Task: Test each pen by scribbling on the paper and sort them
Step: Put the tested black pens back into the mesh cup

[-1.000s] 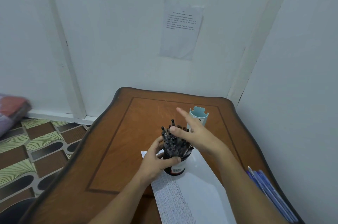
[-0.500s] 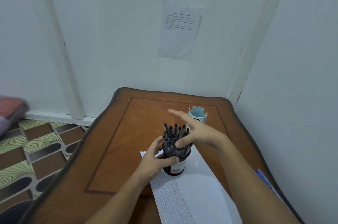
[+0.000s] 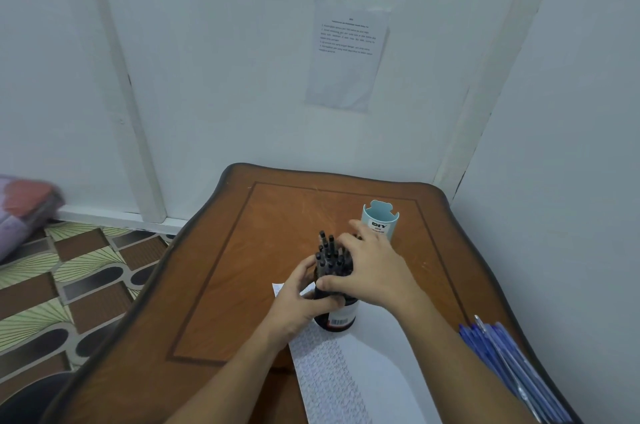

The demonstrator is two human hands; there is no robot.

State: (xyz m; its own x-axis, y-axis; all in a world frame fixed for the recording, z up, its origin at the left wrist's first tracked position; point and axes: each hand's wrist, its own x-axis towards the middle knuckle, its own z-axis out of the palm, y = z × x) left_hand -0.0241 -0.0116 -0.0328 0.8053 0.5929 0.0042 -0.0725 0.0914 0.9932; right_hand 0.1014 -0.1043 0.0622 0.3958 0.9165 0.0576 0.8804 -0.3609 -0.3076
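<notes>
Mostly hidden under the right hand (image 3: 374,267), a bundle of black stick pens (image 3: 325,250) stands in a dark cylindrical cup (image 3: 337,318) on the white paper sheet (image 3: 363,371) lined with scribbles, on the brown wooden table (image 3: 225,285). Its fingers and thumb curl round the bundle; whether 1 pen is singled out cannot be told. The left hand (image 3: 298,302) grips the cup's side. Behind stands a pale blue plastic holder (image 3: 381,221), partly covered by fingertips. Several blue pens (image 3: 502,354) lie cut off at the right edge.
</notes>
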